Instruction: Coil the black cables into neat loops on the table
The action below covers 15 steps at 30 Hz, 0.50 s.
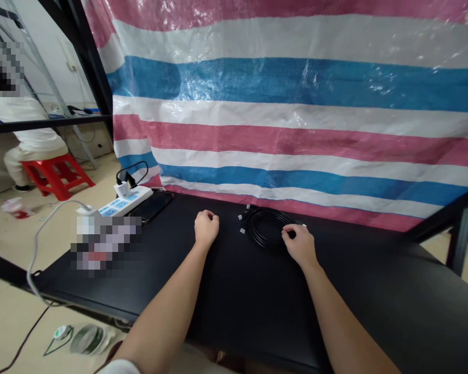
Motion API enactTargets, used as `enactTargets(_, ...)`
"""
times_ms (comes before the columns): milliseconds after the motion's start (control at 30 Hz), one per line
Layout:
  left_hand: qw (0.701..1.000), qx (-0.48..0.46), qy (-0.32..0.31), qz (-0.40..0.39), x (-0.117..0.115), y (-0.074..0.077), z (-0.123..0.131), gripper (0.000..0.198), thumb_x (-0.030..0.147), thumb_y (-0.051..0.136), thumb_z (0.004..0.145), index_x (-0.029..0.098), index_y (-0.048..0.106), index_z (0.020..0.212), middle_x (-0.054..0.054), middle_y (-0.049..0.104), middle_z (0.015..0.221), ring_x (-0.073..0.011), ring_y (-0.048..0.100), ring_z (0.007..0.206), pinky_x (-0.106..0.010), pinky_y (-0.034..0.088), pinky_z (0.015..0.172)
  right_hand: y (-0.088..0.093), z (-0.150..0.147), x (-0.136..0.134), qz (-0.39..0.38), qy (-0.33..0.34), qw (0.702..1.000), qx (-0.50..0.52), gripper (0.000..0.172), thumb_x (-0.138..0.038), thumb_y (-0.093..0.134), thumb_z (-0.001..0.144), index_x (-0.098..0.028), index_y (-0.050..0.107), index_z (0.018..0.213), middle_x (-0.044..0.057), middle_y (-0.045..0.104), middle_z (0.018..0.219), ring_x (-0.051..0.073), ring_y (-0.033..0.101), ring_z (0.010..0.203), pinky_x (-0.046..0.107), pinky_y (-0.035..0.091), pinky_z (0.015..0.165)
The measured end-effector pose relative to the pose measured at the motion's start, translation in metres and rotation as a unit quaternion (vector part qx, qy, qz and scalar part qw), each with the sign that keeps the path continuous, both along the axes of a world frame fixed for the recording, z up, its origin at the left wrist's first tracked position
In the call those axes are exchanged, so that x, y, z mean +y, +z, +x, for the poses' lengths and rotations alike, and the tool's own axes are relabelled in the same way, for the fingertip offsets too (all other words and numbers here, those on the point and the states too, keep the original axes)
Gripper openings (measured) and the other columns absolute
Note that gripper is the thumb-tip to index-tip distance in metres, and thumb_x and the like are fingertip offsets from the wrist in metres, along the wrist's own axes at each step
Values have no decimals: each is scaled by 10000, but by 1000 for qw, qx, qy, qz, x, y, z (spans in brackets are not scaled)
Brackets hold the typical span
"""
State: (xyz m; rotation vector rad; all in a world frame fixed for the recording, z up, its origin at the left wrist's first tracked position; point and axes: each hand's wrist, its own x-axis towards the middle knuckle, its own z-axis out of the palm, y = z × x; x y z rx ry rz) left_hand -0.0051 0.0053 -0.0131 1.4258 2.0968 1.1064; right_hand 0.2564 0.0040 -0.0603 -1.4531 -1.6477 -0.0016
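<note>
Hands apart, both down on the tabletop. Left hand (pixel 206 228) is curled into a loose fist on the black table (pixel 257 311), nothing visible in it, near the coil but not touching it. Right hand (pixel 298 245) sits at the coil's right edge, fingers (pixel 289 235) curled over the loops; can't tell if clamped or just touching.

Coiled black cable (pixel 267 228) lies flat on the table, between the hands and closer to the right one, near the far edge. Small white cable ends (pixel 242 230) sit just left of the coil, between it and the left hand. Another white tip (pixel 304 225) pokes out beside the right fingers.

Left side of the table: white power strip (pixel 127 201) with a white plug adapter (pixel 122 189) in it, black lead looping up behind. Black smartphone (pixel 152 206) lies face up, just beside the strip. Pixelated object (pixel 105 241) in front of the strip, unreadable. White cord (pixel 35 259) runs from the strip over the table edge toward the floor.

Behind the table hangs a pink, white and blue striped woven tarp (pixel 296 104), on a black metal frame (pixel 97 67). Beyond the frame's crossbar, a co-worker in white (pixel 27 130) sits on a red plastic stool (pixel 56 174). Crumpled red-and-white bag (pixel 15 208) and round items in clear wrap (pixel 86 337) lie on the beige floor.
</note>
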Motion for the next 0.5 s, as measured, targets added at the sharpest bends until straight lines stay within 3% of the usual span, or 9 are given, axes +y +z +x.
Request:
enactTargets(133, 1000, 11, -15, 3, 0, -1, 0, 127, 145, 511, 743, 200, 601, 672, -75, 656, 859, -222, 626, 860, -319, 465, 794, -3, 0, 1, 30, -28, 999, -2, 118, -274, 501, 696, -236, 609, 723, 75, 666, 757, 258, 583, 783, 428, 455, 785)
enactTargets(267, 999, 18, -31, 16, 1, -2, -1, 121, 138, 518, 728, 202, 607, 677, -66, 661, 832, -216, 631, 838, -315, 471, 784, -1, -2, 2, 47, -149, 988, 17, 244, -286, 505, 704, -177, 653, 864, 152, 665, 885, 308, 565, 879, 473, 424, 811)
enactTargets(367, 999, 23, -44, 13, 1, -2, -1, 117, 130, 521, 726, 201, 607, 689, -66, 664, 825, -220, 638, 852, -320, 473, 796, 3, 1, 3, -36, -220, 975, 23, 233, -318, 527, 703, -165, 676, 797, 169, 656, 811, 326, 567, 813, 469, 417, 732)
enactTargets(500, 998, 23, -62, 15, 3, -4, -2, 100, 131, 533, 726, 200, 601, 701, -67, 662, 812, -222, 643, 853, -334, 477, 818, 8, 11, 5, -129, -196, 970, 57, 169, -324, 565, 679, -220, 630, 563, 110, 631, 645, 278, 575, 678, 414, 410, 659)
